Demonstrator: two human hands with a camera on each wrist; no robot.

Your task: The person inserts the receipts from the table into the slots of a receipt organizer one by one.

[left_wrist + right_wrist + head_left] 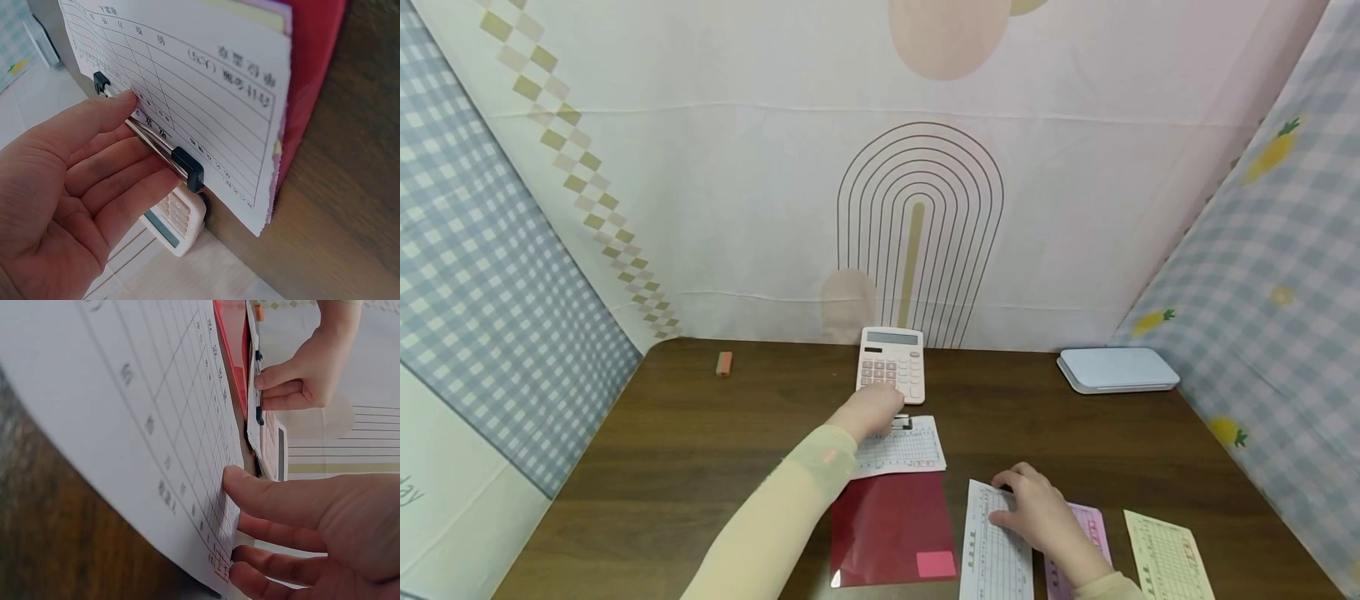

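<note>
My left hand [872, 410] pinches a metal clip with black ends [189, 167], thumb on top and fingers curled beneath. Under this clip sits a stack of printed forms [910, 450], white on top with yellow and purple edges showing in the left wrist view. The stack covers the far end of a red clipboard [887, 521]. To the right, my right hand [1033, 510] holds a loose white form [996, 554] by its far end. Its thumb lies on the printed face, the other fingers at the edge; the right wrist view shows this sheet bowed upward.
Just beyond the clip lies a white calculator [891, 350]. A purple form [1092, 527] is partly behind my right forearm, with a yellow form [1170, 558] farther right. A light blue case [1116, 368] stands back right; a small orange-and-green block [724, 363] lies back left.
</note>
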